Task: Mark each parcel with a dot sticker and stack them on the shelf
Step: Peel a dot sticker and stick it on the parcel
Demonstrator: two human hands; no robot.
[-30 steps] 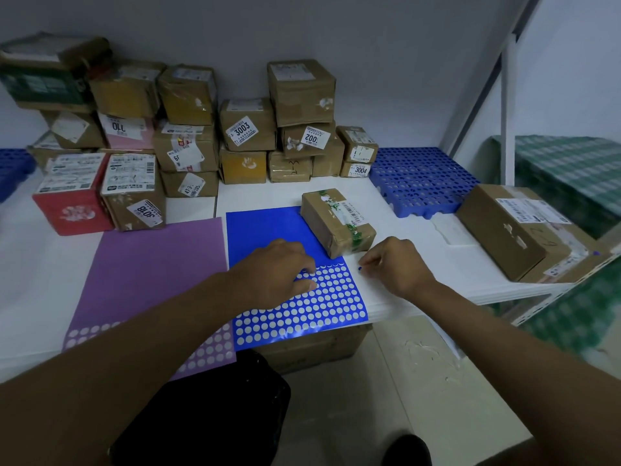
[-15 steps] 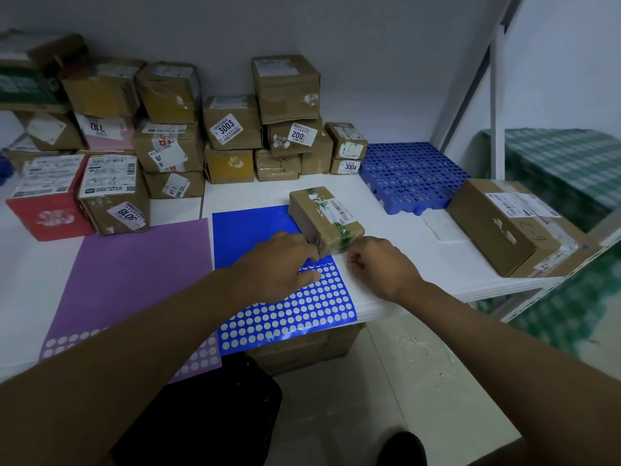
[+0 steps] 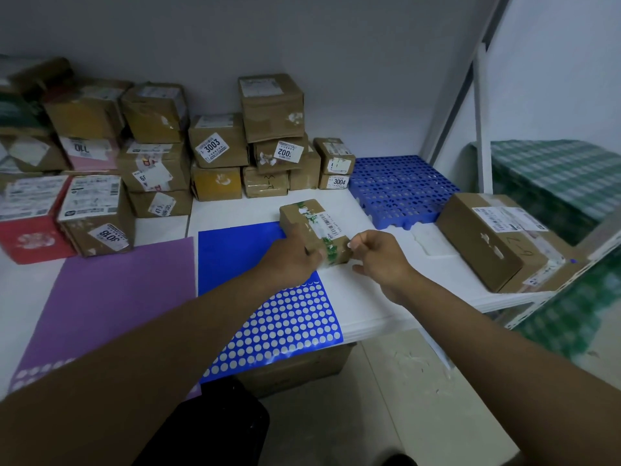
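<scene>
A small brown parcel (image 3: 311,223) with green tape and a barcode label lies on the white shelf (image 3: 363,297), partly over the blue dot-sticker sheet (image 3: 268,317). My left hand (image 3: 292,255) grips the parcel's near left corner. My right hand (image 3: 379,255) hovers at the parcel's near right end, fingertips pinched together; whether a sticker sits between them I cannot tell. A purple sticker sheet (image 3: 111,304) lies to the left.
Stacked parcels (image 3: 215,146) fill the back and left of the shelf. A blue perforated pallet (image 3: 400,186) lies at the back right, a long brown box (image 3: 497,240) at the right edge. A cardboard box (image 3: 295,368) stands on the floor below.
My left hand left the blue sheet and took hold of the parcel's corner. My right hand rose from the sheet's edge to the parcel's near end.
</scene>
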